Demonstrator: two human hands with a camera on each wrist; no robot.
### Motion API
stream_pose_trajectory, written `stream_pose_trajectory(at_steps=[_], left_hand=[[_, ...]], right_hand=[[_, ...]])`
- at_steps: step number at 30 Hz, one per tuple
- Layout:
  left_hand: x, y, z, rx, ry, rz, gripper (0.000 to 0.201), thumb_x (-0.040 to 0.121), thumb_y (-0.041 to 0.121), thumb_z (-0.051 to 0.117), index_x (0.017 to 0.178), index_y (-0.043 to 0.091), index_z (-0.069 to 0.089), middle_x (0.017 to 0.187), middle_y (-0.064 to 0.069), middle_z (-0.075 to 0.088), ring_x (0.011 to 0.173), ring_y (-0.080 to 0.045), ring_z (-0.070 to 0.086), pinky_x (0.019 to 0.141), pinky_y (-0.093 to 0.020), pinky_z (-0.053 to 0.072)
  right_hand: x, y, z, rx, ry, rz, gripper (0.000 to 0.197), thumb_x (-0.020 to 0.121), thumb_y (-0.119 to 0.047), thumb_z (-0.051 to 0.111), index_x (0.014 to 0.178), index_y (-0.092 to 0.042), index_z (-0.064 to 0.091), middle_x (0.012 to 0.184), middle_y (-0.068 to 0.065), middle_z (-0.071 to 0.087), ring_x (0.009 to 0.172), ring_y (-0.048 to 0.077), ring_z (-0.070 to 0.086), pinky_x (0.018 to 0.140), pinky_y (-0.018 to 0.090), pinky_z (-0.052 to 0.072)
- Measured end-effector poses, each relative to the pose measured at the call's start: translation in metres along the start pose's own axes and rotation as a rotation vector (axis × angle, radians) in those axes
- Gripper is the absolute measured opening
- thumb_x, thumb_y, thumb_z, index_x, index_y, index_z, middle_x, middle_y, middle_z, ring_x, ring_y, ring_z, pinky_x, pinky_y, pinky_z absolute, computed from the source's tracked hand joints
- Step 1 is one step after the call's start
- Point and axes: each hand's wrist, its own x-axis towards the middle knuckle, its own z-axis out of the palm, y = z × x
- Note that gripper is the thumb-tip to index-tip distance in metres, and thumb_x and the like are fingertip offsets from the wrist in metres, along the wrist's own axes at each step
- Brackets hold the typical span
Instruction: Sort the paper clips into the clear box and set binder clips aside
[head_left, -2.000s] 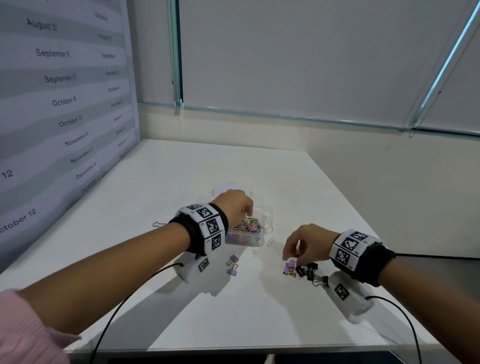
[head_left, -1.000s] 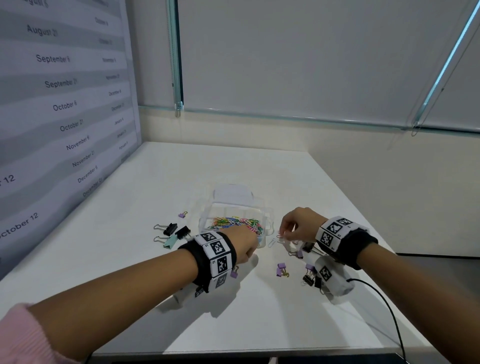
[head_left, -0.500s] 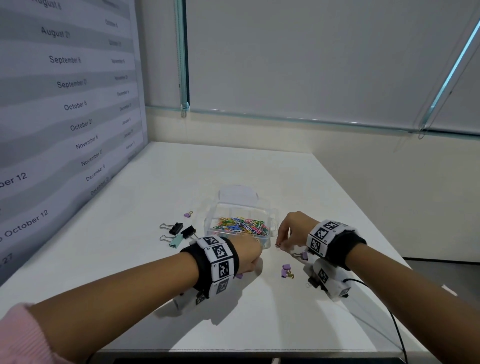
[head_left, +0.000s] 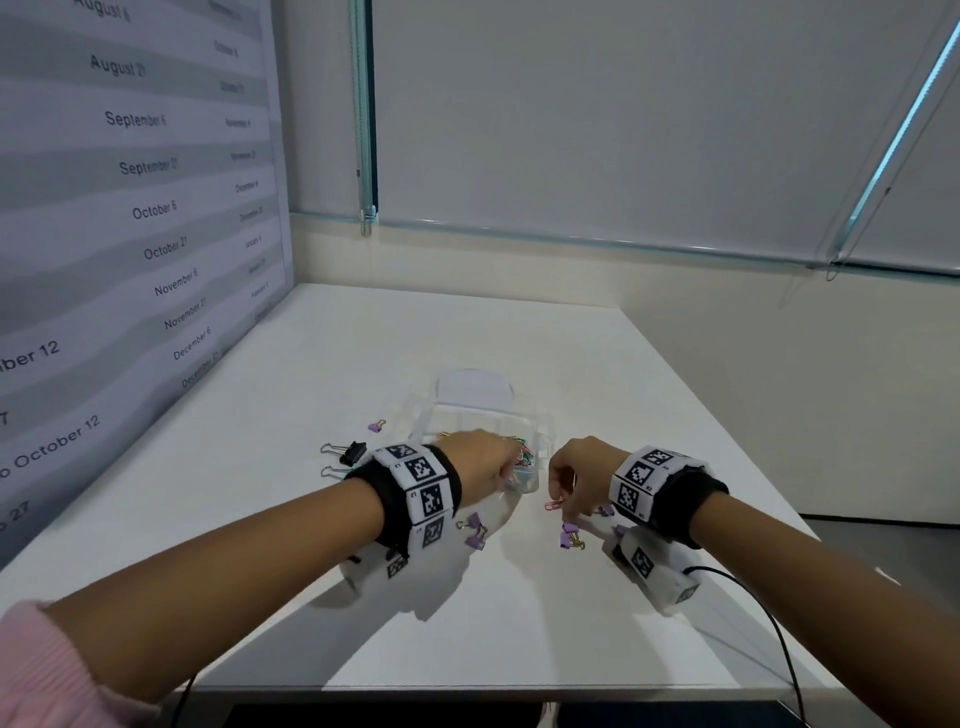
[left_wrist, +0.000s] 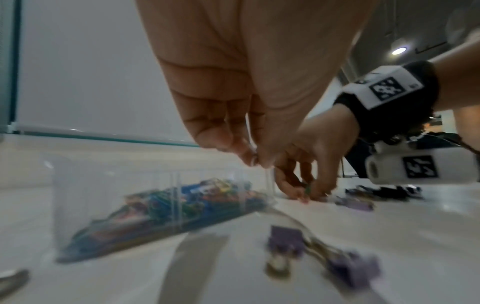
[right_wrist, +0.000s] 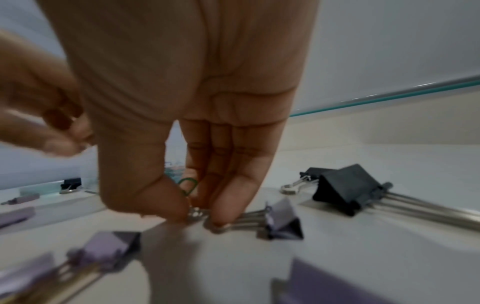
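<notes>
Clear box (head_left: 540, 434), lid open, holds a heap of coloured paper clips (left_wrist: 182, 197); purple binder clips (head_left: 570, 535) lie near it, black ones (head_left: 353, 452) to its left

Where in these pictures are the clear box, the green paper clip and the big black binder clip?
clear box (left_wrist: 78, 197): left wrist view, on its near see-through wall.
green paper clip (right_wrist: 189, 185): right wrist view, on its loop between the right hand's thumb and fingers.
big black binder clip (right_wrist: 345, 188): right wrist view, on its folded black body.
</notes>
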Motion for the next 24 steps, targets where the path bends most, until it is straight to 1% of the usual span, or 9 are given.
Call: stream_pose_trajectory(at_steps=[3,6,8,11,14,16,19,20,24], left_hand=[[0.003,-0.012,-0.016,-0.023,0.092,-0.059,0.015,0.091,0.016,0.05,0.104,0.009,0.055,0.109,-0.009,0.06,0.101,-0.027,0.055,0.08,-0.03,0.04],[0.007,-0.026,-0.022,-0.036,0.121,-0.139,0.017,0.094,0.012,0.046,0.107,0.009,0.057,0.114,-0.009,0.059,0.105,-0.026,0.055,0.083,-0.029,0.041],[0.01,-0.033,-0.02,-0.047,0.092,-0.175,0.023,0.095,0.01,0.044,0.112,0.01,0.059,0.119,-0.01,0.058,0.109,-0.026,0.055,0.089,-0.032,0.042],[0.013,-0.038,-0.013,-0.084,0.023,-0.167,0.031,0.098,0.011,0.04,0.12,0.013,0.061,0.126,-0.011,0.057,0.116,-0.027,0.054,0.096,-0.034,0.041],[0.014,-0.038,-0.002,-0.125,-0.035,-0.096,0.033,0.098,0.02,0.041,0.124,0.015,0.06,0.126,-0.012,0.059,0.116,-0.028,0.054,0.099,-0.032,0.041],[0.014,-0.037,0.002,-0.121,-0.046,-0.081,0.034,0.098,0.024,0.04,0.123,0.011,0.06,0.123,-0.014,0.059,0.114,-0.028,0.055,0.098,-0.033,0.042],[0.014,-0.039,0.003,-0.092,-0.045,-0.113,0.037,0.098,0.03,0.038,0.111,0.005,0.062,0.114,-0.02,0.06,0.105,-0.032,0.057,0.091,-0.036,0.045],[0.013,-0.041,0.003,-0.068,-0.042,-0.132,0.039,0.098,0.034,0.037,0.107,0.005,0.063,0.111,-0.02,0.06,0.102,-0.033,0.058,0.089,-0.037,0.046],[0.01,-0.049,0.004,0.078,-0.015,-0.235,0.05,0.095,0.048,0.036,0.099,0.009,0.067,0.102,-0.016,0.063,0.102,-0.03,0.054,0.077,-0.036,0.045]], right_hand=[[0.001,-0.002,0.0,-0.012,-0.012,-0.003,0.017,0.062,-0.008,0.075,0.067,-0.019,0.063,0.067,-0.002,0.065,0.058,0.014,0.059,0.057,0.024,0.051],[0.002,-0.004,0.001,-0.025,-0.034,-0.006,0.013,0.062,-0.009,0.075,0.07,-0.014,0.066,0.074,0.007,0.07,0.056,0.013,0.058,0.054,0.022,0.05],[0.002,-0.006,0.001,-0.03,-0.035,-0.015,0.014,0.064,-0.01,0.076,0.075,-0.011,0.067,0.076,0.008,0.071,0.055,0.013,0.057,0.052,0.021,0.049],[0.0,-0.01,-0.01,0.0,0.021,-0.063,0.011,0.07,-0.01,0.073,0.071,-0.014,0.063,0.067,-0.002,0.064,0.055,0.012,0.058,0.053,0.02,0.049],[-0.001,-0.018,-0.029,0.107,0.126,-0.118,0.017,0.073,-0.007,0.069,0.066,-0.018,0.059,0.061,-0.008,0.06,0.05,0.005,0.057,0.05,0.015,0.047],[0.003,-0.023,-0.037,0.146,0.222,-0.154,0.017,0.074,-0.007,0.068,0.067,-0.02,0.059,0.066,-0.006,0.061,0.052,0.003,0.054,0.054,0.014,0.047],[0.013,-0.031,-0.036,0.093,0.329,-0.186,0.007,0.079,-0.011,0.064,0.082,-0.016,0.067,0.084,0.0,0.069,0.065,0.006,0.054,0.06,0.011,0.039],[0.016,-0.033,-0.033,0.079,0.327,-0.183,0.011,0.082,-0.011,0.062,0.089,-0.015,0.069,0.092,0.001,0.07,0.072,0.009,0.057,0.063,0.013,0.039],[0.022,-0.041,-0.023,-0.02,0.206,-0.166,0.029,0.088,-0.006,0.047,0.105,-0.014,0.07,0.109,0.004,0.07,0.101,0.019,0.063,0.079,0.019,0.041]])
